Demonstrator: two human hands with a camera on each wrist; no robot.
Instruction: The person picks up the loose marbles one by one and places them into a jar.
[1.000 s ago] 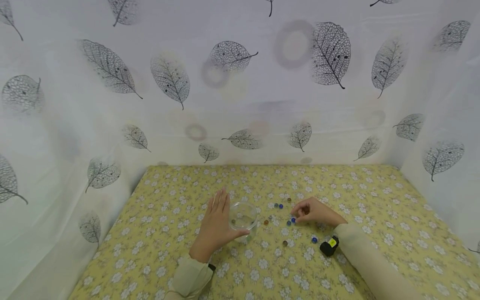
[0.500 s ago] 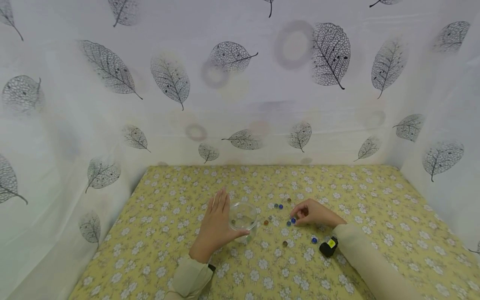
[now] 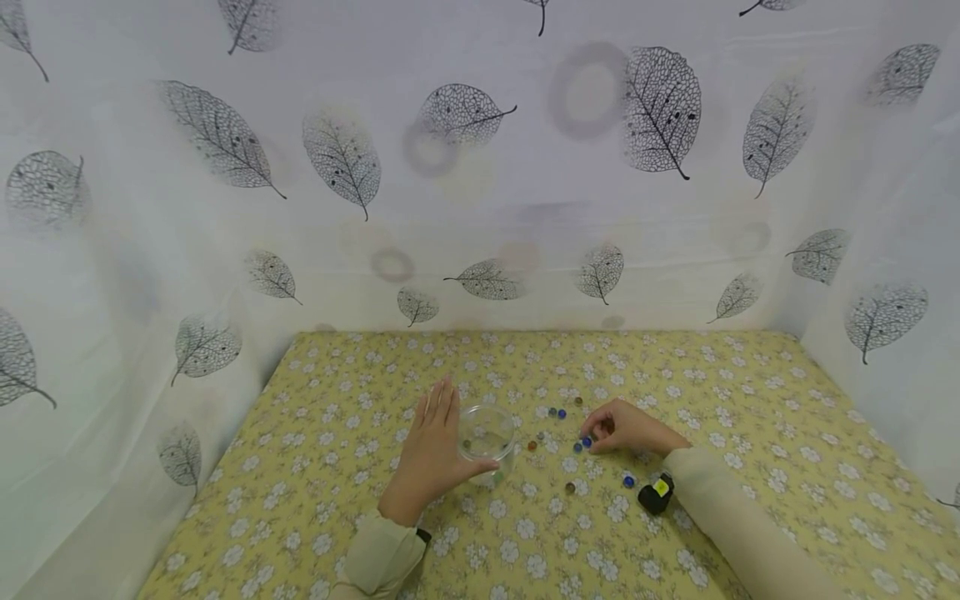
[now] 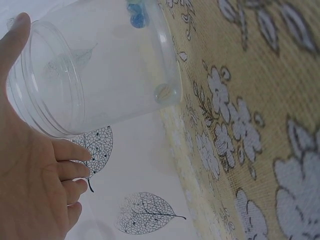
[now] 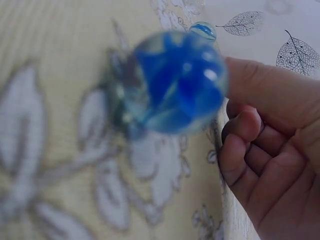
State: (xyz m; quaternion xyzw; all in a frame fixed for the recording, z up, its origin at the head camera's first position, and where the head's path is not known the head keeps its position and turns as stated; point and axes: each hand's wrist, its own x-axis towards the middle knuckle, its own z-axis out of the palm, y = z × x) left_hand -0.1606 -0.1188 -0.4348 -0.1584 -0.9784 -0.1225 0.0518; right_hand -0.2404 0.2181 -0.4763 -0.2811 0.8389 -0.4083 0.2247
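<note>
My left hand (image 3: pixel 429 454) rests against a clear round plastic jar (image 3: pixel 506 461) standing on the table. In the left wrist view its thumb (image 4: pixel 17 37) lies by the rim and its fingers (image 4: pixel 75 170) are behind it. Several marbles lie on the jar's bottom, among them a blue marble (image 4: pixel 137 21) and a pale streaked marble (image 4: pixel 164 93). My right hand (image 3: pixel 630 423) pinches a blue marble (image 3: pixel 587 442) at its fingertips, the other fingers curled. A blue-green marble (image 3: pixel 577 447) lies beside it. In the right wrist view a near blue marble (image 5: pixel 180 82) hides the thumb tip.
Around the right hand lie other marbles: an orange marble (image 3: pixel 532 446), a brown marble (image 3: pixel 570 487), a blue marble (image 3: pixel 562 414) at the back and a blue marble (image 3: pixel 628 482) near the wrist camera (image 3: pixel 656 494). A yellow flowered cloth (image 3: pixel 315 467) covers the table; leaf-print curtains (image 3: pixel 480 208) surround it.
My right hand has shifted slightly left and toward me, and the blue marble at its fingertips has moved a little nearer to me. My left hand and the jar stay in place.
</note>
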